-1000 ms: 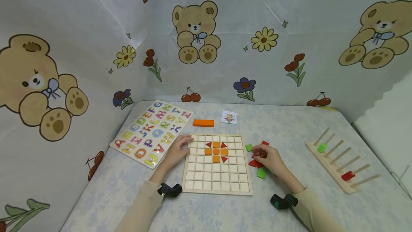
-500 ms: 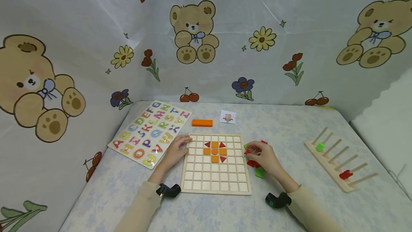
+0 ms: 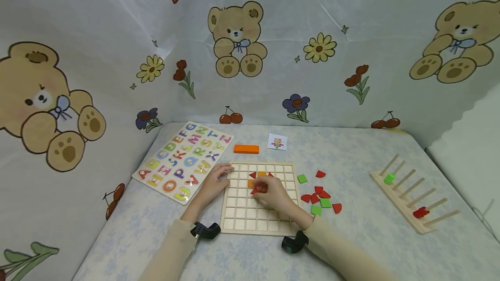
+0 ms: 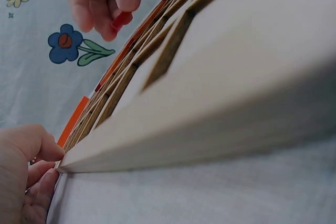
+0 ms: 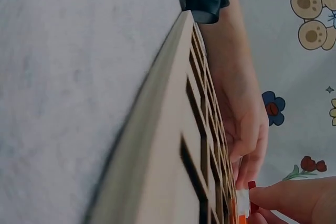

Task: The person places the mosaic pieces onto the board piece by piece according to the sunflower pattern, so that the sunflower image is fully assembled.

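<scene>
Right hand [image 3: 273,194] carried red piece [image 3: 255,191] onto grid board [image 3: 234,220].

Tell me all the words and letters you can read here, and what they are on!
"Bear": on the bear-print cloth, top left and top right; the right one is cut off.
"A", "O", "P", "Q", "K", "Z", "T": coloured letters on the alphabet board; the others are too small.
The small card: picture only, nothing readable.
</scene>
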`<state>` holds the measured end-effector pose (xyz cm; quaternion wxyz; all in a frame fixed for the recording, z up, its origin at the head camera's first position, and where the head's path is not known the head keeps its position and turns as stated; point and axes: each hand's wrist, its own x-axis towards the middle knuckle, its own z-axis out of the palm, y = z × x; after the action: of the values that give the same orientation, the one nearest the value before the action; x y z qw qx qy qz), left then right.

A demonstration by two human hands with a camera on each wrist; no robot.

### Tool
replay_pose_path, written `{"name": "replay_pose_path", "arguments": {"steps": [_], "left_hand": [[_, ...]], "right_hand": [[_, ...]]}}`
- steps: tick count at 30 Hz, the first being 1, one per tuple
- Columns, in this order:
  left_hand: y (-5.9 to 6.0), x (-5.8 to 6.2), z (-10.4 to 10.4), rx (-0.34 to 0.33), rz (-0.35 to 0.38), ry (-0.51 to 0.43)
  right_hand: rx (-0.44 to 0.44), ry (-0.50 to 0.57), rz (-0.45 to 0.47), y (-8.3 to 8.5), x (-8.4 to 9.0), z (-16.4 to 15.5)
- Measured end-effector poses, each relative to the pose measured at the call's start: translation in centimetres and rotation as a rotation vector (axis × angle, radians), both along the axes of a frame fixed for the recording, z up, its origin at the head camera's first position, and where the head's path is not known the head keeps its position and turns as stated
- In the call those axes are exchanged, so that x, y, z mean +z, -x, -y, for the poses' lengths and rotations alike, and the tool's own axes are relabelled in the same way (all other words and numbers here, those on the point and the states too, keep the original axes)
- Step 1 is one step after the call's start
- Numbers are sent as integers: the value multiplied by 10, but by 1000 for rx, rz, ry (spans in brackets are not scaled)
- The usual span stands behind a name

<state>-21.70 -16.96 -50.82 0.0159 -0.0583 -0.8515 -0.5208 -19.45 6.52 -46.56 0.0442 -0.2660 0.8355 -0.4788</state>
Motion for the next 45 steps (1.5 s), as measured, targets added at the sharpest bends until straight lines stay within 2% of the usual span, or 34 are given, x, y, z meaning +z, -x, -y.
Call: {"name": "replay_pose_path", "arguments": {"steps": [10,19,31,37,41,45], "left_hand": [[2,-4,0,-7,-17,-34],[2,-4,2,-5,-11,-17],[2,-4,1,-1,14,-2],[2,-4,0,3,19,3],[2,-3,-1,3,12,11],[1,-3,0,4,10,11]], "right_hand": [[-10,12,-6,4,-13,10],[29,-10,20,4,-10,8],[10,-7,40,2,-5,3],[-48,3,-30,9,2,-22],[-147,-13,-87,20,3,-54],[-228,-48,-92,31,-2,-90]]}}
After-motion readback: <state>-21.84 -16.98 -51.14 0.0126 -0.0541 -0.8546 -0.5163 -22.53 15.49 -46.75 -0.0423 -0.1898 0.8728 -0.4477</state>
